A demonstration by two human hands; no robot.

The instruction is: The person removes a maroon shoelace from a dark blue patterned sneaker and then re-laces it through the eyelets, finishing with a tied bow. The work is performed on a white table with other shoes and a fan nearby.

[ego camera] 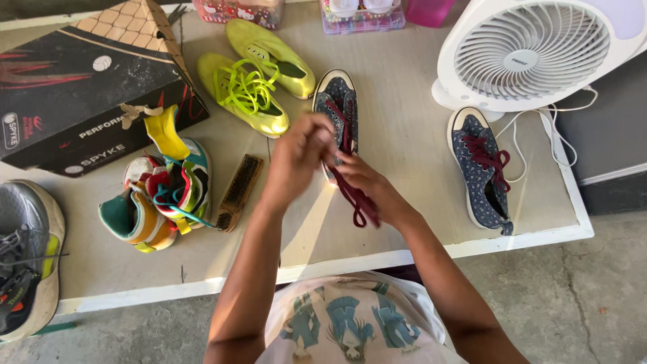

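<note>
Seven shoes are sitting on the counter (404, 135): two yellow shoes (259, 74) at eleven o'clock, two dark blue shoes (480, 168), one at twelve and one at three, two colourful high-tops (162, 195) at nine, and one grey shoe (27, 256) at the far nine edge. One brush (237, 191), one black box (81, 94) and one white fan (532, 50) are sharing the counter.

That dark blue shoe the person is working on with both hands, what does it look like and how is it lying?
The dark blue shoe looks like patterned fabric with small pale specks, a white rubber toe cap and sole edge. It lies flat on the pale table, toe pointing away from the person, its heel end hidden behind the hands. A maroon lace runs from its eyelets down into the left hand and right hand, which pinch it. Loose ends dangle below the right hand.
</note>
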